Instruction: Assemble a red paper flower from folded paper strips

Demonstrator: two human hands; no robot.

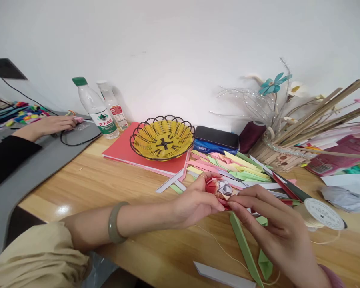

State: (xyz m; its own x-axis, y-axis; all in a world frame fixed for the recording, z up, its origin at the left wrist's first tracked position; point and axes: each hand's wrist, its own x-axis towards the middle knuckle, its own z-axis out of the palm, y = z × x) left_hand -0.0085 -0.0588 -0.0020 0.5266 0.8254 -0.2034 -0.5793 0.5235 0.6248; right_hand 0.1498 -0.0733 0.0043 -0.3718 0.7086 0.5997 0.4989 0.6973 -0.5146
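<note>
My left hand (195, 200) and my right hand (270, 224) meet over the wooden table (102, 188), both pinching a small folded paper flower (220, 188) of pink, red and white paper. A thin thread (219, 248) trails from it across the table towards me. A green folded paper strip (244, 248) lies under my right hand. A pile of folded paper strips (237, 168) in pink, yellow, green and white lies just beyond the flower. My left wrist wears a pale green bangle (115, 222).
A yellow wire basket (162, 138) rests on red paper sheets (123, 150). Two water bottles (97, 110) stand at the back left. A thread spool (321, 214) sits at right, a vase of sticks and artificial flowers (283, 156) behind. Another person's hand (52, 125) rests at left.
</note>
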